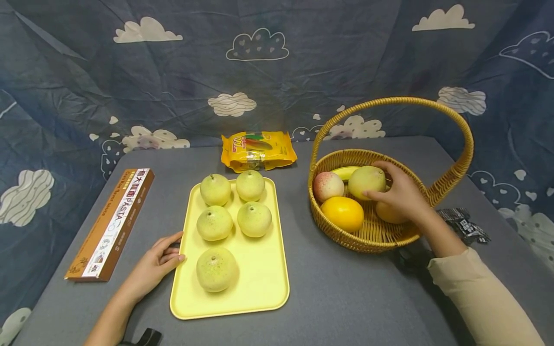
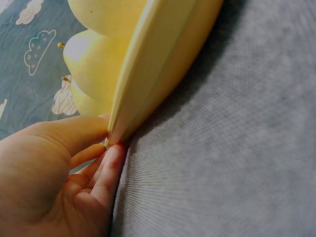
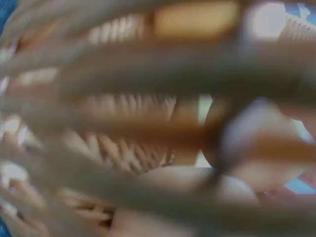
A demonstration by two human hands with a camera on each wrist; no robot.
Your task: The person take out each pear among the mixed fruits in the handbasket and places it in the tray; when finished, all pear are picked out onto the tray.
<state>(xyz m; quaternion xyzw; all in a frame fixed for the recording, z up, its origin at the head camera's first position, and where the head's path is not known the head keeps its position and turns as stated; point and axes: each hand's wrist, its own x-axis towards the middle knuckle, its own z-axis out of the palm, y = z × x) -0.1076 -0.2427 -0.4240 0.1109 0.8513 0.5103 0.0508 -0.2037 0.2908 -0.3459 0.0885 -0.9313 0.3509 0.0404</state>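
Note:
In the head view my right hand [image 1: 400, 192] grips a round yellow-green pear [image 1: 367, 182] inside the wicker basket [image 1: 368, 246]. Around it lie a pink-speckled peach [image 1: 328, 186], a yellow-orange lemon-like fruit [image 1: 343, 214], a banana [image 1: 345, 172] and an orange-brown fruit [image 1: 389, 213] partly hidden by the hand. My left hand [image 1: 152, 264] pinches the left rim of a pale yellow tray [image 1: 255, 283], thumb above and fingers below in the left wrist view. Several similar pears [image 1: 216, 269] sit on the tray. Blurred basket strands cover much of the right wrist view.
A long pasta box [image 1: 113, 226] lies left of the tray. Behind the tray is a yellow packet [image 1: 258, 151]. A black packet [image 1: 465, 226] lies right of the basket, whose tall handle [image 1: 391, 101] arches over it. A cloud-print cloth [image 1: 277, 77] hangs behind the table.

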